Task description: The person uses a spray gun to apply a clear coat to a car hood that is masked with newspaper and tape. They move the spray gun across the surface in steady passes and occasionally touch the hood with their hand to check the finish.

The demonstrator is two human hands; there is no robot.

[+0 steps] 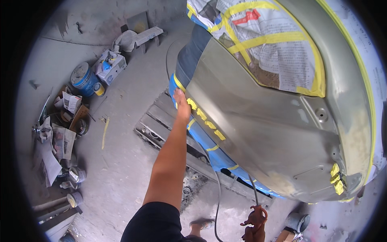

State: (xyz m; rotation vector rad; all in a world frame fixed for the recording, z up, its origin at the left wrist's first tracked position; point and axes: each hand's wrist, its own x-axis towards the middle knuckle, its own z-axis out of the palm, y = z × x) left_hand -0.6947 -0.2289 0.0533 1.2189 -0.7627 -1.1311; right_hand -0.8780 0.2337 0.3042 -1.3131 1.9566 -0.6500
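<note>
A large grey-beige car body panel [258, 117], its window opening masked with newspaper [282, 52] and yellow tape, fills the right side. At its left edge my left hand [182, 105] lies with fingers extended, touching the edge beside a row of yellow tape pieces [205, 119]. Blue masking film [211, 155] hangs below that edge. Low in the picture, my right hand [254, 234] is closed around a reddish-brown hand-held gun [256, 216]. From the gun a thin grey tube [254, 187] reaches up toward the panel's lower edge; the hand's fingers are partly hidden.
A wooden pallet [159, 117] lies under the panel. A grey hose [218, 201] hangs to the floor near my legs. Along the left wall stand a blue bucket [84, 78], a white box [111, 66], crumpled papers [62, 141] and several cans. Another bucket [298, 222] stands at lower right.
</note>
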